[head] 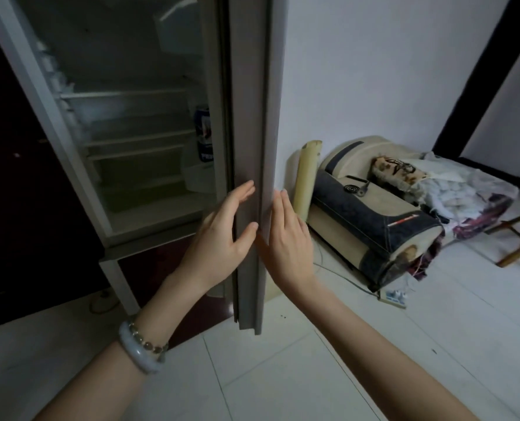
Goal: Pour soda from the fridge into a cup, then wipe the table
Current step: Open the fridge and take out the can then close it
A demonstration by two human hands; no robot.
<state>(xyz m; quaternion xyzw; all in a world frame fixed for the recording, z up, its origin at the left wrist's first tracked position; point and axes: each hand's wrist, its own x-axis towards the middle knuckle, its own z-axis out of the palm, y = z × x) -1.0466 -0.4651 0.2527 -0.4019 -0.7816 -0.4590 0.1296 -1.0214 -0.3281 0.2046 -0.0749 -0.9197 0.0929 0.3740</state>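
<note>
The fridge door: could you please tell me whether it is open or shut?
Open: the fridge door stands edge-on to the camera, leaving the shelves and a blue can inside in plain view.

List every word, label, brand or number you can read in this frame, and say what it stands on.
No text here reads cleanly.
White lettering on the blue drink container inside the fridge: too blurred to read.
Marking on the red-and-white strip of the folded cushion: too small to read.
No other text shows.
</note>
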